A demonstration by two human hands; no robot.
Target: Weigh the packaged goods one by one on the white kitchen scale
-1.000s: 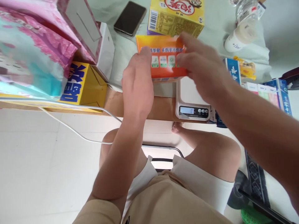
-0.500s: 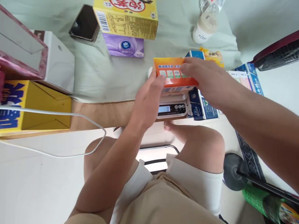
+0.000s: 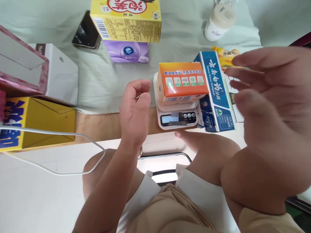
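Orange box [image 3: 182, 81]: lies flat on the platform of the white kitchen scale [image 3: 177, 114], its printed top facing up; neither hand touches it.
Scale: stands at the near edge of the table, its display and buttons on the near side, the reading blurred.
Left hand [image 3: 134, 113]: hovers just left of the orange box and the scale, empty, its fingers [image 3: 137, 88] loosely curled and spread apart.
Right hand [image 3: 269, 106]: raised close to the camera, to the right of the box and well apart from it, empty, palm open and fingers spread wide.
Blue toothpaste box [image 3: 217, 91]: lies just right of the scale, its long side running from far to near, touching or almost touching the orange box.
Yellow packet [image 3: 225, 55]: behind the toothpaste box, partly hidden by the right hand.
Large yellow box [image 3: 126, 21]: at the far side, resting on a purple tissue pack [image 3: 128, 51].
Phone [image 3: 86, 31]: dark screen, lying left of the large yellow box on the pale green cloth [image 3: 102, 81].
White bottle [image 3: 220, 21]: far right on the cloth.
White carton [image 3: 62, 74]: at the left, with a yellow carton [image 3: 36, 121] nearer, and a white cable [image 3: 58, 136] crossing in front of it.
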